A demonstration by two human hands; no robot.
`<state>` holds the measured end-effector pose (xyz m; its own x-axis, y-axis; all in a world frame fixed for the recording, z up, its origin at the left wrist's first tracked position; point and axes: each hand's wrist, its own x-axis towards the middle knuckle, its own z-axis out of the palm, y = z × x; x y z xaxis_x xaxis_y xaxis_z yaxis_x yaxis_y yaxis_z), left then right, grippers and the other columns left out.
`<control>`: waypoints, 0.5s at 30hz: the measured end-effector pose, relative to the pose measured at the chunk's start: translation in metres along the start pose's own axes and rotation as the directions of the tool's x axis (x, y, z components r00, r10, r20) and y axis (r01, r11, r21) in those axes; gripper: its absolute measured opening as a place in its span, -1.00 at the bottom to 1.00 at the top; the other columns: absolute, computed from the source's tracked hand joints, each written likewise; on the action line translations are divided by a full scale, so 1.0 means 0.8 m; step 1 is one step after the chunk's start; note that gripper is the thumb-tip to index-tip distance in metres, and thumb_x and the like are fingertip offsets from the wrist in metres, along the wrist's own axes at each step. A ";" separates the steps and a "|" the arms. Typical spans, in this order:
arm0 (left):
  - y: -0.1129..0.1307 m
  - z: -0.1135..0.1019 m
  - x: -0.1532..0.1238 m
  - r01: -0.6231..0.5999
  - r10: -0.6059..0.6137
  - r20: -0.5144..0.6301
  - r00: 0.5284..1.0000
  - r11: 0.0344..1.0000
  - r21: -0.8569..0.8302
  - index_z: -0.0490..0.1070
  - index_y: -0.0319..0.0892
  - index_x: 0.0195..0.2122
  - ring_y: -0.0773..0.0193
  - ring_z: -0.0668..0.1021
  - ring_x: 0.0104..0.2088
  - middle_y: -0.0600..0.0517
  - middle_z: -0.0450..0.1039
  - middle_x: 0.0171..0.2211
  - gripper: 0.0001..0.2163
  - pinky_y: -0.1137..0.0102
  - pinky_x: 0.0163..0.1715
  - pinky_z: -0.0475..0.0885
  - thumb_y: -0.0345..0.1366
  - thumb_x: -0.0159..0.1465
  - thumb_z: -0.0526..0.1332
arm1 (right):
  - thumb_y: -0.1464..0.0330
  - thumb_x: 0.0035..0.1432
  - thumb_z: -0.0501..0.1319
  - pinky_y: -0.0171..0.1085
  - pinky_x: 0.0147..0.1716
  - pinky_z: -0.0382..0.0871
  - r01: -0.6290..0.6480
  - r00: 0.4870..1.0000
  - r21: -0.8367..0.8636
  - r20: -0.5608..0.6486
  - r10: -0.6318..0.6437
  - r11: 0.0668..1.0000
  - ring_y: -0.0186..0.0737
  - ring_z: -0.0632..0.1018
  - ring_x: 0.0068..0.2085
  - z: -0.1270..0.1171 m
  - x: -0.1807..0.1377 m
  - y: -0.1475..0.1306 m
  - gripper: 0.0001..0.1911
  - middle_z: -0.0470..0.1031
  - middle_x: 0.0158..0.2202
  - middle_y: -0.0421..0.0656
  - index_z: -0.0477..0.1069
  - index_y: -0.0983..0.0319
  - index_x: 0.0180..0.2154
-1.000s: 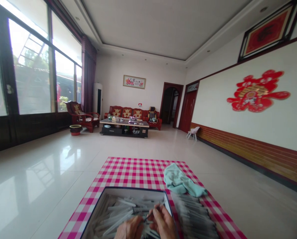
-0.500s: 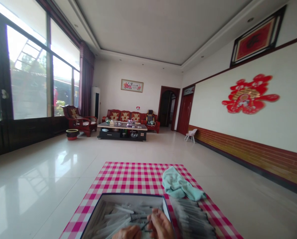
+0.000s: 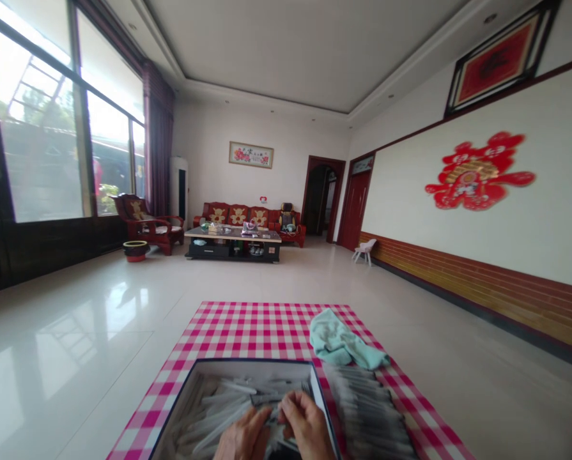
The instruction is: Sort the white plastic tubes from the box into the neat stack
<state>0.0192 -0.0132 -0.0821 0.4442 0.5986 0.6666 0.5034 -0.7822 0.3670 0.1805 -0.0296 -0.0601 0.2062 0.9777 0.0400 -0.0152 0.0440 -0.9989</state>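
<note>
Both my hands are over a shallow box with pale inner walls and a dark blue rim. Inside it lie many slender, whitish translucent pieces, with some dark ones among them. My left hand has its thumb and fingers drawn together low over the box. Close beside it, my right hand pinches with thumb and forefinger near the box's right wall. Whatever sits between the fingertips is small, blurred and partly covered. A row of thin dark pieces in clear covering lies right of the box.
A pink-and-white checked cloth covers the table. A crumpled mint-green cloth lies behind the row of dark pieces. Farther off across the tiled floor stand a low coffee table, a wooden sofa and a small chair.
My left hand has come up farther into view, and my right hand has risen slightly. The thin dark piece seen between the fingers before is now hard to make out. The view has tilted down a little.
</note>
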 end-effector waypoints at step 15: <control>-0.004 -0.008 -0.006 0.165 -0.157 -0.200 0.967 0.986 0.026 0.29 -0.19 0.05 0.24 0.62 -0.23 -0.10 0.57 -0.19 -0.70 0.40 -0.27 0.53 -0.32 0.37 -0.08 | 0.31 0.13 0.10 -0.27 -0.24 0.38 0.239 0.970 -0.399 0.142 -0.197 0.885 -0.13 0.55 -0.26 -0.003 -0.015 0.000 -0.73 0.58 -0.29 -0.10 0.50 0.23 -0.19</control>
<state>0.0105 -0.0147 -0.0821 0.2022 0.6669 0.7172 0.5890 -0.6679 0.4550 0.1802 -0.0422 -0.0608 0.0643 0.9688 0.2393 0.4264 0.1902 -0.8843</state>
